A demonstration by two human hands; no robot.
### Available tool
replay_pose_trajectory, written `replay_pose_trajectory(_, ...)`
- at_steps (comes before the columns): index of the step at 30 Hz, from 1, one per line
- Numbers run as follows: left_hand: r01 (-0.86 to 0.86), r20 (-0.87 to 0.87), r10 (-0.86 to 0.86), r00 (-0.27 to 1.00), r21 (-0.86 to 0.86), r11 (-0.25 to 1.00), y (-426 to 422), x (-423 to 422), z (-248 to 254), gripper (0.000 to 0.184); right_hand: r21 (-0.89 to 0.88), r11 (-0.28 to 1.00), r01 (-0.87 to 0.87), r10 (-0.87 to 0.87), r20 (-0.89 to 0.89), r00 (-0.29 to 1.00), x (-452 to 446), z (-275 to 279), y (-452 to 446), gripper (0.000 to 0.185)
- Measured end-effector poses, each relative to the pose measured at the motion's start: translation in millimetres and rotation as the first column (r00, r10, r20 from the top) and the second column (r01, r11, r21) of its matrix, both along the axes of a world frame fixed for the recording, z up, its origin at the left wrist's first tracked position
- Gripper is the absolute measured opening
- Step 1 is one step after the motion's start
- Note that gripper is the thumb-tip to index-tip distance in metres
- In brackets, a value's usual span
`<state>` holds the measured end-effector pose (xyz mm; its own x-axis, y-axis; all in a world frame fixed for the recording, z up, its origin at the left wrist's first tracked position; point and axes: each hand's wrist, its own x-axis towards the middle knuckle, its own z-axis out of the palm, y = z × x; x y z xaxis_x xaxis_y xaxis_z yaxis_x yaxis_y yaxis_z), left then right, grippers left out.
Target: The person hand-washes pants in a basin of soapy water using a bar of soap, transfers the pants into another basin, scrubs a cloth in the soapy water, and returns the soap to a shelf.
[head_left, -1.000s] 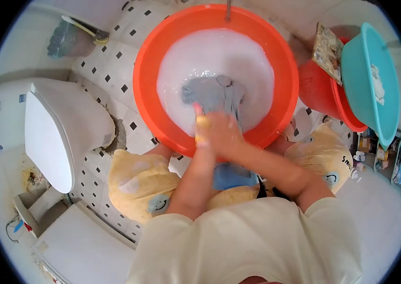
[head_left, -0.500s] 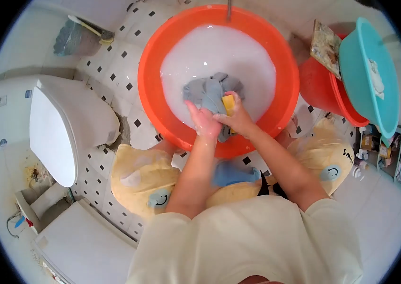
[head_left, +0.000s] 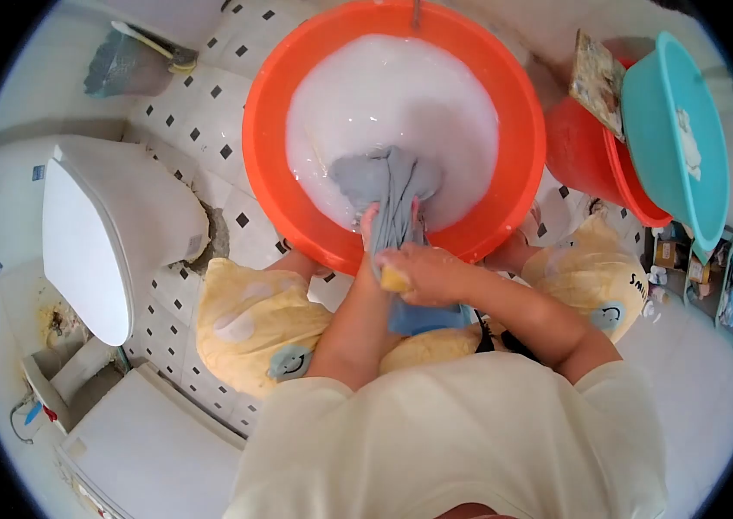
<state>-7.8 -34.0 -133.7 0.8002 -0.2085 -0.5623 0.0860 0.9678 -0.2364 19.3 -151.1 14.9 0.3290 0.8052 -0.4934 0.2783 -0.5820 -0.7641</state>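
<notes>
A grey cloth (head_left: 391, 177) lies partly in the milky, soapy water of a large orange basin (head_left: 264, 138), its near end drawn up over the basin's near rim. Beneath that end is my left hand (head_left: 370, 227), mostly covered by the cloth, with fingertips showing on either side of it. My right hand (head_left: 431, 272) grips a yellow block (head_left: 395, 278) and presses at the cloth's near end, above my left wrist. Whether my left fingers close on the cloth is hidden.
A white toilet (head_left: 90, 251) stands at the left, with a bin (head_left: 128, 69) behind it. On the right, a turquoise basin (head_left: 674, 147) leans by a red bucket (head_left: 578, 160) and a stained board (head_left: 597, 85). A shelf (head_left: 713, 285) stands nearby.
The cloth's near end has been drawn toward me over my left hand, which was open and uncovered. My right hand has moved nearer my body with the yellow block.
</notes>
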Motion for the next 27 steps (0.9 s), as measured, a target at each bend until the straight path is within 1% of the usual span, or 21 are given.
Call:
replay_pose_trajectory(1,-0.001,-0.044,-0.004,0.999,-0.118,0.993,1.1,-9.3,-23.6,0.044,-0.050,0.997,-0.057,0.061,0.089,0.994,2.0,20.0,3.6,0.062)
replay_pose_trajectory(2,0.060,0.105,-0.048,0.993,-0.119,0.991,0.9,-17.5,-25.1,0.038,-0.102,0.989,-0.111,0.127,0.174,0.977,2.9,29.7,7.1,0.062)
replay_pose_trajectory(3,0.086,0.182,-0.067,0.981,-0.100,0.991,1.0,-19.9,-22.6,0.038,-0.007,0.996,-0.087,0.084,0.330,0.940,2.3,25.5,10.3,0.062)
replay_pose_trajectory(5,0.084,0.235,-0.070,0.969,-0.048,0.995,-3.8,-18.3,-18.0,0.037,0.189,0.979,-0.076,-0.054,0.600,0.798,2.5,6.8,16.1,0.064)
replay_pose_trajectory(8,0.046,0.164,-0.062,0.985,0.103,0.994,-12.9,-15.9,-16.8,0.037,0.121,0.991,0.050,-0.121,0.698,0.706,22.5,-41.5,25.8,0.058)
replay_pose_trajectory(10,0.080,0.023,-0.088,0.996,0.237,0.968,-20.9,-16.2,-3.9,0.036,0.114,0.957,0.266,-0.243,0.816,0.524,52.1,-64.8,40.6,0.052)
replay_pose_trajectory(11,0.141,-0.079,-0.123,0.989,0.282,0.949,-24.4,-13.4,6.3,0.036,0.056,0.935,0.350,-0.269,0.755,0.598,61.0,-69.3,42.3,0.049)
replay_pose_trajectory(12,0.272,-0.183,-0.223,0.958,0.315,0.909,-23.6,-2.1,26.9,0.038,-0.001,0.906,0.424,-0.304,0.694,0.652,76.4,-70.7,45.7,0.047)
replay_pose_trajectory(13,0.221,-0.144,-0.187,0.972,0.277,0.935,-21.7,5.4,35.9,0.040,-0.062,0.871,0.488,-0.343,0.635,0.693,86.4,-69.5,47.7,0.045)
replay_pose_trajectory(15,0.116,-0.075,-0.104,0.992,0.180,0.977,-20.2,13.7,44.3,0.044,-0.146,0.937,0.318,-0.138,0.683,0.717,60.7,-59.1,44.2,0.044)
replay_pose_trajectory(16,-0.124,0.251,0.079,0.965,0.169,0.978,-19.3,13.4,39.2,0.049,-0.197,0.955,0.223,-0.022,0.700,0.714,42.5,-52.1,40.4,0.044)
replay_pose_trajectory(18,0.052,0.519,0.015,0.855,-0.113,0.992,-7.9,7.1,34.5,0.048,0.004,0.984,0.177,-0.134,0.672,0.728,-5.6,-34.4,29.5,0.044)
replay_pose_trajectory(19,0.054,0.532,-0.049,0.845,0.005,0.999,-8.1,5.0,25.1,0.048,0.110,0.981,0.162,-0.194,0.649,0.735,-16.6,-30.6,26.2,0.044)
replay_pose_trajectory(20,0.057,0.537,-0.115,0.836,0.123,0.991,-8.2,3.1,15.7,0.047,0.109,0.960,0.259,-0.266,0.652,0.710,-13.8,-40.8,24.0,0.044)
replay_pose_trajectory(21,-0.013,0.386,-0.192,0.902,0.469,0.883,-15.5,-3.4,-9.0,0.045,0.110,0.928,0.356,-0.337,0.655,0.676,-4.6,-59.8,21.5,0.044)
replay_pose_trajectory(22,0.011,0.274,-0.189,0.943,0.543,0.840,-17.9,0.4,-9.2,0.045,0.117,0.886,0.448,-0.406,0.661,0.631,10.2,-73.4,21.7,0.044)
replay_pose_trajectory(23,0.051,0.156,-0.182,0.971,0.609,0.792,-20.2,4.3,-9.2,0.044,0.069,0.847,0.527,-0.419,0.698,0.581,28.5,-70.4,23.8,0.047)
replay_pose_trajectory(24,0.122,0.087,-0.174,0.981,0.424,0.898,-20.7,16.7,19.2,0.043,0.025,0.798,0.603,-0.424,0.734,0.530,47.9,-67.4,26.1,0.051)
replay_pose_trajectory(25,0.172,0.013,-0.180,0.984,0.218,0.961,-19.6,24.5,42.1,0.043,0.039,0.717,0.696,-0.593,0.559,0.580,74.2,-77.9,19.6,0.049)
replay_pose_trajectory(26,0.133,0.027,-0.143,0.989,0.226,0.965,-16.5,27.7,52.7,0.045,0.032,0.628,0.778,-0.735,0.352,0.579,93.9,-84.8,7.5,0.048)
replay_pose_trajectory(27,0.090,0.049,-0.104,0.993,0.236,0.968,-12.2,32.7,61.7,0.046,0.028,0.515,0.857,-0.851,-0.103,0.515,95.7,-81.3,-1.6,0.049)
